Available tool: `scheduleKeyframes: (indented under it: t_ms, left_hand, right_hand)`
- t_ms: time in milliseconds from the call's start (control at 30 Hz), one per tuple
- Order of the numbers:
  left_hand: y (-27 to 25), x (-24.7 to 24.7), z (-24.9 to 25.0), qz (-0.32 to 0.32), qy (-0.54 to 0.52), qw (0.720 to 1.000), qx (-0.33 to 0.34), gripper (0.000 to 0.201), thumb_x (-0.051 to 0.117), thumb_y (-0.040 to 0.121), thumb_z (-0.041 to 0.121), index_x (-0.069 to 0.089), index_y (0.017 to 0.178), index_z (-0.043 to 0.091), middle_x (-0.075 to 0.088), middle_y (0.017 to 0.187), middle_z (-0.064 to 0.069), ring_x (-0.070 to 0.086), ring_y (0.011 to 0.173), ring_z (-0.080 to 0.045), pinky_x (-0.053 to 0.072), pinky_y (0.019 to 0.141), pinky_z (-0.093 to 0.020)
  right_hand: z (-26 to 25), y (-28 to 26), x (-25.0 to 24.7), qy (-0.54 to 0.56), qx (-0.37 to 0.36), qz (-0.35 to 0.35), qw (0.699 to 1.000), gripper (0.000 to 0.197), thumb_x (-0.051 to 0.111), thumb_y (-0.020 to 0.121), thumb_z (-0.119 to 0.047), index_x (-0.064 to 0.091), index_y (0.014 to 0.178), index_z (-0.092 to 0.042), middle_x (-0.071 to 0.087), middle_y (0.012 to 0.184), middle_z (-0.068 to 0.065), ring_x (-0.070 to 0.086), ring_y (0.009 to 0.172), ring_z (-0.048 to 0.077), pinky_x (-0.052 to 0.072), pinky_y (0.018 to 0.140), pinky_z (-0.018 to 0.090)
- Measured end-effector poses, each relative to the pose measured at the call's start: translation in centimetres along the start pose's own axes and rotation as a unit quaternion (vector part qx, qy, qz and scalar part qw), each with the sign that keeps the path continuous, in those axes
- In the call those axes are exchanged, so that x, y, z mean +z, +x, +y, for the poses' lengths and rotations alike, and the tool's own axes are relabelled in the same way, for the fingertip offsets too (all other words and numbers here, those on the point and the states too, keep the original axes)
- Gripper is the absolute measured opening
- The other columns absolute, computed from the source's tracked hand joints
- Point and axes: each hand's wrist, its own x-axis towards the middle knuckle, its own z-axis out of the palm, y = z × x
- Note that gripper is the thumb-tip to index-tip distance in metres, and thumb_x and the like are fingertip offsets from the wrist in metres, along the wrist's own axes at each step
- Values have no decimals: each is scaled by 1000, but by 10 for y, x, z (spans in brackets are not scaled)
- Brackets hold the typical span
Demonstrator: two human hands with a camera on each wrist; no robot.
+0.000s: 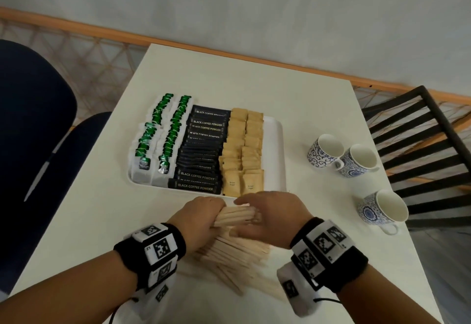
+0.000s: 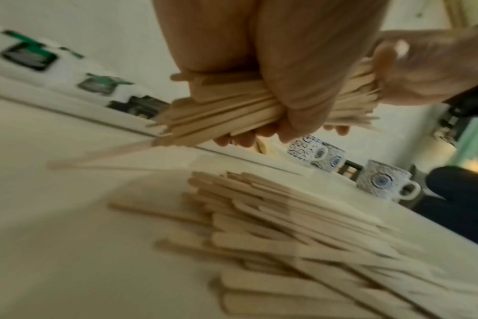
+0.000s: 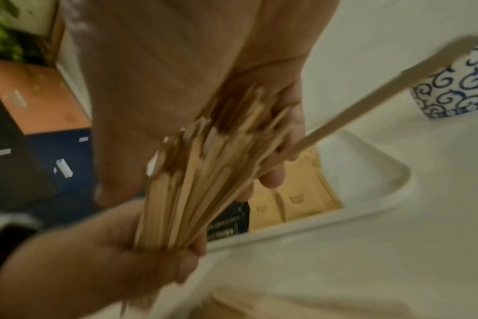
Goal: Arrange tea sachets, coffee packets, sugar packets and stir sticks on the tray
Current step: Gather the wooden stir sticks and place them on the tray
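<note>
Both hands hold one bundle of wooden stir sticks point(image 1: 235, 215) just above the table point(image 1: 229, 76), at its near edge and just short of the near rim of the white tray point(image 1: 274, 150). Left hand point(image 1: 200, 218): fingers curled round the left end of the bundle, thumb wrapped over the front, as the left wrist view shows. Right hand point(image 1: 267, 218): fingers bent round the right end, fingertips point(image 3: 270, 179) hooked under the sticks; bundle fanned out at this end. One stick point(image 3: 368, 103) pokes loose from the bundle toward the right; blurred. Below the hands, a loose pile of stir sticks point(image 1: 239, 260) lies flat on the table at the near edge. Tray contents, left to right: two rows of green-tagged tea sachets point(image 1: 155, 140) at the left edge, a column of black coffee packets point(image 1: 204, 150) in the middle, two rows of tan sugar packets point(image 1: 242, 150) beside them; a bare strip of tray at its right edge. Three blue-and-white cups point(image 1: 328, 150) stand on the table near its right edge, well apart from the tray. A dark blue chair point(image 1: 30, 119) sits off the left edge, a black slatted chair point(image 1: 420, 140) off the right.
</note>
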Motion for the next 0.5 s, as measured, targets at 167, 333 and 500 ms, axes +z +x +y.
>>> scheduleKeyframes:
  t_ms: [167, 333, 500]
  left_hand:
    - [-17, -10, -16, 65, -187, 980, -31, 17, 57, 83, 7, 53, 93, 20, 55, 83, 3, 52, 74, -15, 40, 64, -26]
    - [-27, -15, -31, 125, -309, 941, -54, 18, 58, 89, 12, 57, 103, 23, 62, 91, -6, 58, 82, -19, 48, 71, -33]
    - [-36, -21, -47, 175, -440, 877, -78, 25, 62, 89, 25, 58, 114, 27, 68, 103, 6, 63, 95, -9, 52, 81, -24]
  right_hand:
    - [-13, 20, -18, 287, 22, 86, 954, 50, 47, 80, -72, 70, 94, -29, 69, 79, -9, 60, 70, 2, 52, 67, 27]
    - [-50, 48, -29, 284, -4, 114, 952, 32, 52, 88, -54, 66, 90, -25, 66, 77, -7, 58, 65, 5, 53, 63, 33]
    - [-61, 64, -38, 326, -66, 144, 932, 40, 47, 93, -46, 40, 131, -39, 60, 71, -21, 54, 59, -2, 44, 57, 14]
